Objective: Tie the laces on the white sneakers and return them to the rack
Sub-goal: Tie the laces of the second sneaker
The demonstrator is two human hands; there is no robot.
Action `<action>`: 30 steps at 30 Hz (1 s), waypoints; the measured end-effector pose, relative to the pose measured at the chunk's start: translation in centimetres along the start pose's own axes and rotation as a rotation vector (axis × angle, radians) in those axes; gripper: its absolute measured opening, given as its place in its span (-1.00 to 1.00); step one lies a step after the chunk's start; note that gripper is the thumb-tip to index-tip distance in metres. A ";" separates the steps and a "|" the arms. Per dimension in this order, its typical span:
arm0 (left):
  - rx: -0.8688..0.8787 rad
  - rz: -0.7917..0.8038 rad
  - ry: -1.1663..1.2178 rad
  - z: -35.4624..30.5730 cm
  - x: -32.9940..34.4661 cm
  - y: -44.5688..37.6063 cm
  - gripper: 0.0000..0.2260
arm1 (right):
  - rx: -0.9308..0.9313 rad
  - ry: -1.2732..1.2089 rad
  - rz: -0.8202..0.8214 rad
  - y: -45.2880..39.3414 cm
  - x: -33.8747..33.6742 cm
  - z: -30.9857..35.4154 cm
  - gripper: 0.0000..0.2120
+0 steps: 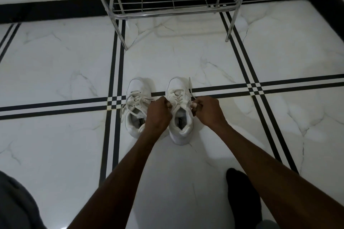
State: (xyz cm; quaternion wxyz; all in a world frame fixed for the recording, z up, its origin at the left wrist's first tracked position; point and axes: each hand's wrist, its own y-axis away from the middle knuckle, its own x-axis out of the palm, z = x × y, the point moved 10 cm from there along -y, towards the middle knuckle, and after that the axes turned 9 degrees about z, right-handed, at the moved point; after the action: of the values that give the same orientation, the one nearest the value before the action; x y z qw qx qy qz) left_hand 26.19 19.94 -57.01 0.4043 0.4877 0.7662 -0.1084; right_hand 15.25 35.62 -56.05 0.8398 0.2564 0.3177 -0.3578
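Two white sneakers stand side by side on the tiled floor, toes pointing away from me. The left sneaker (136, 102) has loose laces spilling over its left side. The right sneaker (179, 109) sits between my hands. My left hand (160, 112) is closed on a lace end at the shoe's left side. My right hand (208, 111) pinches the other lace (190, 87), which runs up past the toe. The metal wire shoe rack (167, 0) stands beyond the shoes against the wall.
White marble-look floor tiles with black double stripes (115, 72) surround the shoes. A black skirting (46, 10) runs along the wall. My foot in a dark sock (242, 195) rests at the lower right, and grey clothing (14, 204) shows at the lower left.
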 end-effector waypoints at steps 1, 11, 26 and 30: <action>-0.014 -0.007 0.048 0.1 -0.2 0.0 -0.92 | 0.003 -0.019 -0.014 0.1 -0.1 -0.1 -0.84; 0.039 0.058 0.096 0.3 -1.0 0.3 -0.84 | 0.057 -0.050 0.036 -0.4 0.7 -1.0 -0.85; 0.064 0.136 0.859 -2.9 -3.2 -2.3 -0.65 | 0.089 -1.084 0.378 -3.3 -0.4 1.4 -0.74; 0.123 0.128 0.752 -3.0 -2.8 -2.5 -0.69 | 0.075 -1.018 0.381 -3.4 0.1 2.1 -0.83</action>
State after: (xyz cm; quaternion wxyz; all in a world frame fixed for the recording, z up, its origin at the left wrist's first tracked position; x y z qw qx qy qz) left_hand 23.11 18.51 -53.59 0.0712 0.5636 0.8209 0.0579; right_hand 13.48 32.08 -55.43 0.9278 0.1336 -0.1941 -0.2893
